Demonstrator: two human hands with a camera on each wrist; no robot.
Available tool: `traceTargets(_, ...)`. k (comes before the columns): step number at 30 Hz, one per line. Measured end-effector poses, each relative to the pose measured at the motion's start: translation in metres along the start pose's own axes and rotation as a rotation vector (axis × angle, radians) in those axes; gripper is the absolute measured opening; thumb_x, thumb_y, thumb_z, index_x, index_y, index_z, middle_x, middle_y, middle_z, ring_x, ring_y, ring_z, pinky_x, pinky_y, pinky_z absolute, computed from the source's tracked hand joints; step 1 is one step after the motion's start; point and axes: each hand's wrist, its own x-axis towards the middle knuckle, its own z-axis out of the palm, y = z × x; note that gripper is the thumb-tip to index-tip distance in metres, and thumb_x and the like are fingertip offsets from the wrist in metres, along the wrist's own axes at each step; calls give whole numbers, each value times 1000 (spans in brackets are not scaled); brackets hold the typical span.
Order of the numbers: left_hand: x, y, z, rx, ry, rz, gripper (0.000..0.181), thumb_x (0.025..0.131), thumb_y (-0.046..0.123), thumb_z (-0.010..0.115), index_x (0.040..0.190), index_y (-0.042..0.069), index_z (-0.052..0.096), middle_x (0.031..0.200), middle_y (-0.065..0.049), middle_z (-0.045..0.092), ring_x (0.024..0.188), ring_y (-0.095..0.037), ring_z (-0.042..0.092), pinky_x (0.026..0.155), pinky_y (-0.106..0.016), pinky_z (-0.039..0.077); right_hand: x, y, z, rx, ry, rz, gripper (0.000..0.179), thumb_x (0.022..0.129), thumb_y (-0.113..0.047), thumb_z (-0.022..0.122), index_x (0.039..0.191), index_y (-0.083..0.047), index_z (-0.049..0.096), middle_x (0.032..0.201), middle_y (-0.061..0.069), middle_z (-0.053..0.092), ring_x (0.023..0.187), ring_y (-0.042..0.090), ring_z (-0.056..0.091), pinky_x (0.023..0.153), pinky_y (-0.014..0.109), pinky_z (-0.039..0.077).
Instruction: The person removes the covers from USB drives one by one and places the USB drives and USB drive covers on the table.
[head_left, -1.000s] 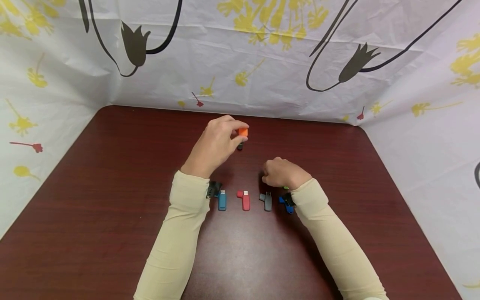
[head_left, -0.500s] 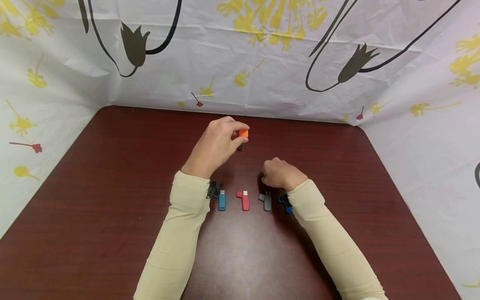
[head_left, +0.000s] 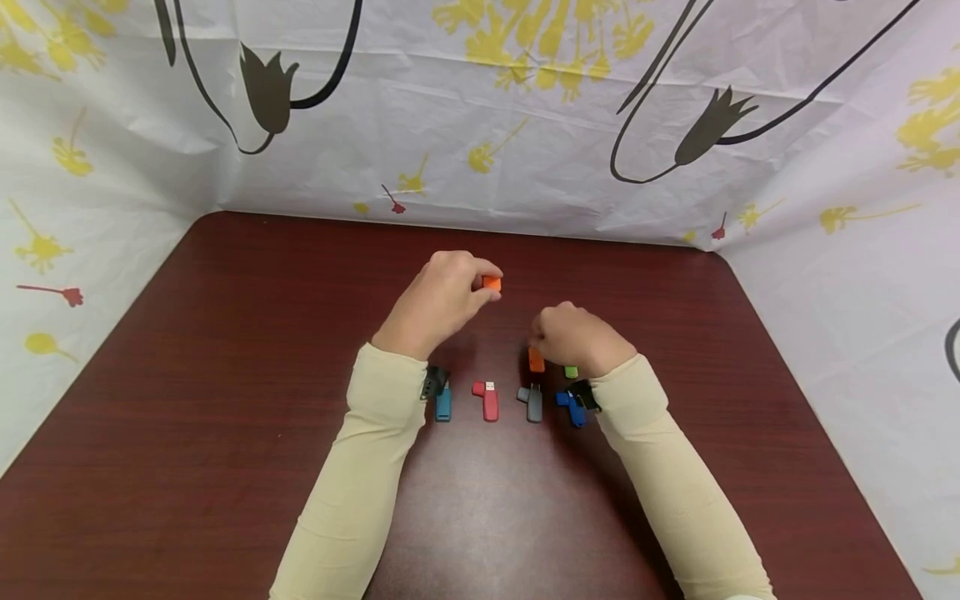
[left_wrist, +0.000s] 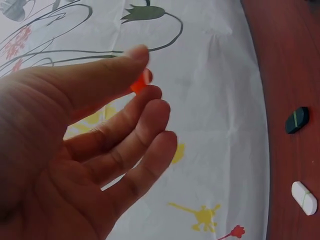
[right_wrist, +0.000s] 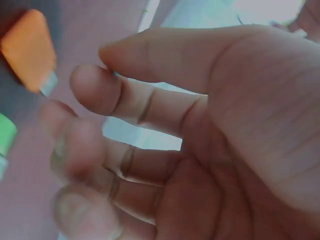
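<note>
My left hand (head_left: 438,300) pinches a small orange cap (head_left: 492,284) between thumb and fingers above the table. In the left wrist view this orange cap (left_wrist: 141,82) shows at the fingertips. Just beyond the loosely bent fingers of my right hand (head_left: 573,337) lies an orange USB stick (head_left: 536,360). The right wrist view shows the same orange USB stick (right_wrist: 31,50) with its metal plug bare, apart from the hand, and nothing held in the fingers. A green USB stick (head_left: 572,372) is partly hidden beneath my right hand.
In a row nearer me lie a teal USB stick (head_left: 444,406), a red one (head_left: 491,404), a grey one (head_left: 535,404) and a blue one (head_left: 576,412). The left wrist view shows a dark stick (left_wrist: 297,120) and a white stick (left_wrist: 304,198). Patterned white sheeting (head_left: 480,108) surrounds the table.
My left hand has come slightly nearer with the orange cap. My right hand has shifted up and right, and the orange USB stick, earlier hidden, now shows beside its fingers.
</note>
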Motion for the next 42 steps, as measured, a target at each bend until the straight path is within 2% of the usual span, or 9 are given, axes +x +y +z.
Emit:
traceTargets(5, 7, 2, 12, 29, -92, -28, 27, 103, 15, 76, 128, 8, 78, 109, -5, 77, 96, -19, 68, 90, -31, 60, -17, 2, -17, -29, 115, 16, 19, 107, -19, 63, 99, -6, 75, 75, 2, 63, 63, 15, 59, 64, 36, 51)
traceTargets(12, 14, 5, 39, 32, -203, -25, 23, 105, 9, 71, 126, 5, 78, 116, -8, 77, 103, -20, 73, 97, -35, 61, -34, 10, -35, -8, 212, 46, 20, 107, -25, 66, 110, -7, 74, 92, 7, 73, 78, 22, 67, 75, 48, 58)
traceTargets(16, 17, 9, 58, 41, -272, -37, 21, 106, 8, 69, 123, 3, 79, 116, -11, 78, 98, -20, 73, 94, -34, 62, -41, 12, -41, 8, 232, 54, 20, 107, -26, 65, 110, -8, 73, 94, 7, 74, 80, 23, 67, 76, 47, 57)
traceTargets(19, 17, 11, 71, 71, -306, -30, 16, 106, 6, 68, 115, 2, 80, 106, -11, 78, 87, -20, 71, 83, -31, 61, -43, 14, -44, 7, 243, 51, 20, 107, -26, 65, 110, -8, 72, 95, 7, 74, 81, 23, 67, 76, 47, 57)
traceTargets(22, 17, 11, 82, 107, -315, -27, 11, 105, 5, 69, 108, 3, 79, 94, -11, 74, 77, -19, 67, 72, -28, 55, -44, 15, -45, 8, 246, 43, 19, 107, -25, 66, 111, -8, 73, 95, 6, 75, 81, 22, 67, 77, 47, 58)
traceTargets(25, 17, 10, 91, 144, -311, -31, 10, 105, 5, 69, 106, 3, 78, 89, -10, 71, 74, -19, 64, 69, -27, 53, -44, 13, -45, 11, 238, 40, 20, 107, -25, 66, 112, -7, 73, 97, 7, 76, 83, 22, 68, 79, 48, 58)
traceTargets(33, 19, 7, 102, 168, -282, -46, 9, 105, 3, 69, 110, 4, 77, 94, -11, 73, 79, -20, 68, 75, -31, 59, -44, 10, -46, 8, 213, 52, 22, 107, -28, 67, 114, -8, 74, 100, 7, 76, 84, 22, 68, 79, 48, 57)
traceTargets(42, 22, 10, 106, 179, -298, -46, 13, 107, 3, 65, 114, 4, 76, 101, -13, 73, 84, -22, 71, 75, -32, 59, -45, 14, -46, 13, 195, 56, 25, 108, -30, 66, 117, -8, 73, 104, 7, 76, 86, 22, 69, 80, 48, 58)
